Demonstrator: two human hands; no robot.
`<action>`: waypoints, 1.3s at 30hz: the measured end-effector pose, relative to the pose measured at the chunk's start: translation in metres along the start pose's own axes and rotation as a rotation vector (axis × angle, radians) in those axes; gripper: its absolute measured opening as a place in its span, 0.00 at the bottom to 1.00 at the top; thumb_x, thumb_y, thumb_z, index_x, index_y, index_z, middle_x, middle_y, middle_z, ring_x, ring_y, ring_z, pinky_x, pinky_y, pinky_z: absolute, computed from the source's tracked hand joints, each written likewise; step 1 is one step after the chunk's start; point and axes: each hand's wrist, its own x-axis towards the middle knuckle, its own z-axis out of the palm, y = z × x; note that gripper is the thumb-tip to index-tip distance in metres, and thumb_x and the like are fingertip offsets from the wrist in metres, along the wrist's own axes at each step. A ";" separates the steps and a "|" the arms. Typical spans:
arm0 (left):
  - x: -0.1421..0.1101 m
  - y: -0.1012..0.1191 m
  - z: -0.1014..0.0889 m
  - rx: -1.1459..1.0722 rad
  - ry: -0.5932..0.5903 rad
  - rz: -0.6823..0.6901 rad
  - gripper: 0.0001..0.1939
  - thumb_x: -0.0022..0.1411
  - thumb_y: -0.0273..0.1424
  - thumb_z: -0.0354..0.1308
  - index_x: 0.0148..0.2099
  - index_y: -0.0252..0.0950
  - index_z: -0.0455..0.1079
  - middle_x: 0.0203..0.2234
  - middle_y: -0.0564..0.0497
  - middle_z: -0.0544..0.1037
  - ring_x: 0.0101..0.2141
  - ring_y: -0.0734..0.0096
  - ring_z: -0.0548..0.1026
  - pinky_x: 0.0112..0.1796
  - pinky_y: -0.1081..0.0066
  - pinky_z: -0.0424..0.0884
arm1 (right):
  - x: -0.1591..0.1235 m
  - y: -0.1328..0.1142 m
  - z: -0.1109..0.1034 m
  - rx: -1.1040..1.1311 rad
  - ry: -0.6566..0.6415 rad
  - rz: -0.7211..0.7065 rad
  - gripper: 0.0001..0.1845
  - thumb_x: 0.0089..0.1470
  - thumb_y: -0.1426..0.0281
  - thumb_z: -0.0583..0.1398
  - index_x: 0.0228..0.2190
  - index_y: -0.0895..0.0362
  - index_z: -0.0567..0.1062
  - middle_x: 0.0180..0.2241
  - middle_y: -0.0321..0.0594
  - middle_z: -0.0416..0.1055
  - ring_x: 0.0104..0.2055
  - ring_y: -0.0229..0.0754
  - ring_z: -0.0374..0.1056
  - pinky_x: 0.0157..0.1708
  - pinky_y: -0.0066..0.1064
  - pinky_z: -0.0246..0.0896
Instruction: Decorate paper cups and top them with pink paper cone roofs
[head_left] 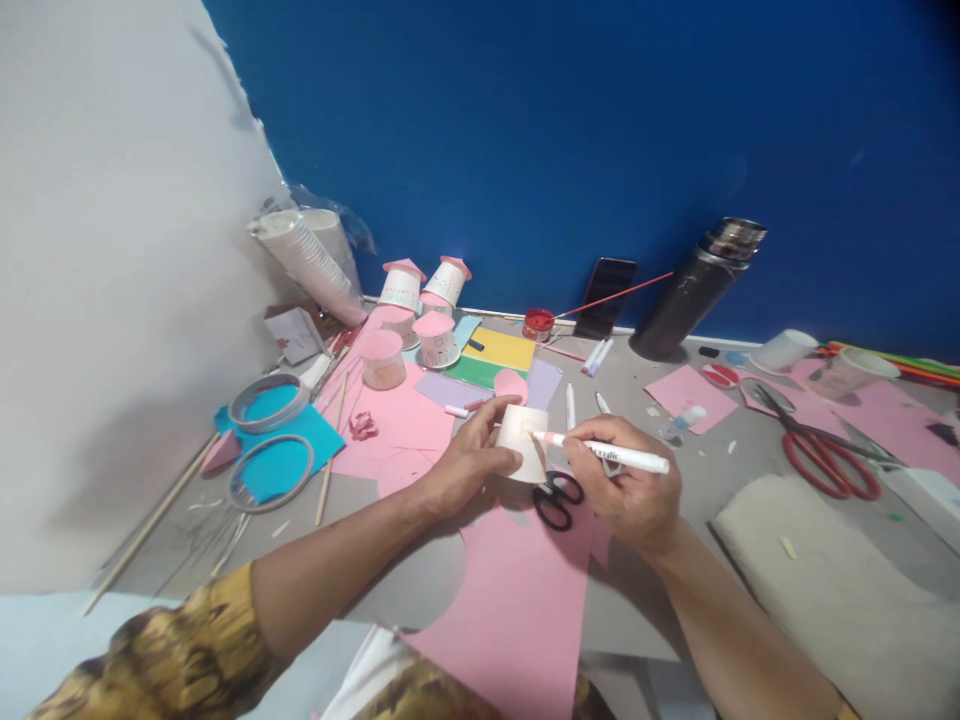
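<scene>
My left hand (pixel 480 455) grips a white paper cup (pixel 523 440) from its left side, thumb in front. In my right hand (pixel 626 485) is a white acrylic marker (pixel 611 453), its tip at the cup's front, where faint light-brown lines show. Black-handled scissors (pixel 556 500) lie just below the cup, their blades hidden. Under them spreads a large cut sheet of pink paper (pixel 517 600). Beyond my hands stand several cups with pink paper tops, among them a decorated cup (pixel 437 342) and a plainer one (pixel 383 362).
At the left are stacked paper cups (pixel 307 250), tape rolls (pixel 270 472) on blue paper (pixel 326 440), and wooden sticks (pixel 150 525). Along the blue wall stand a phone (pixel 606 295) and a black flask (pixel 694 290). Red-handled scissors (pixel 829 465) and a pale pad (pixel 817 570) lie right.
</scene>
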 end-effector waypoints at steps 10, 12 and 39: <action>0.000 0.003 0.003 -0.079 0.013 0.010 0.38 0.42 0.22 0.64 0.58 0.39 0.67 0.47 0.45 0.74 0.40 0.61 0.77 0.34 0.67 0.77 | -0.002 0.004 -0.005 -0.065 0.033 0.053 0.08 0.61 0.72 0.62 0.28 0.55 0.75 0.21 0.30 0.74 0.18 0.32 0.65 0.21 0.23 0.60; 0.001 0.002 0.002 -0.069 0.005 -0.004 0.38 0.43 0.22 0.64 0.60 0.39 0.66 0.46 0.45 0.74 0.38 0.61 0.77 0.33 0.66 0.78 | -0.003 0.004 -0.005 -0.057 0.055 0.051 0.07 0.61 0.72 0.62 0.29 0.55 0.76 0.22 0.30 0.75 0.19 0.32 0.66 0.21 0.23 0.60; 0.001 -0.002 -0.001 -0.060 -0.038 -0.037 0.39 0.45 0.21 0.64 0.61 0.43 0.64 0.43 0.48 0.74 0.34 0.61 0.78 0.28 0.66 0.78 | -0.001 0.000 -0.005 0.006 -0.029 0.005 0.08 0.61 0.73 0.61 0.29 0.55 0.75 0.23 0.31 0.75 0.21 0.32 0.68 0.23 0.23 0.62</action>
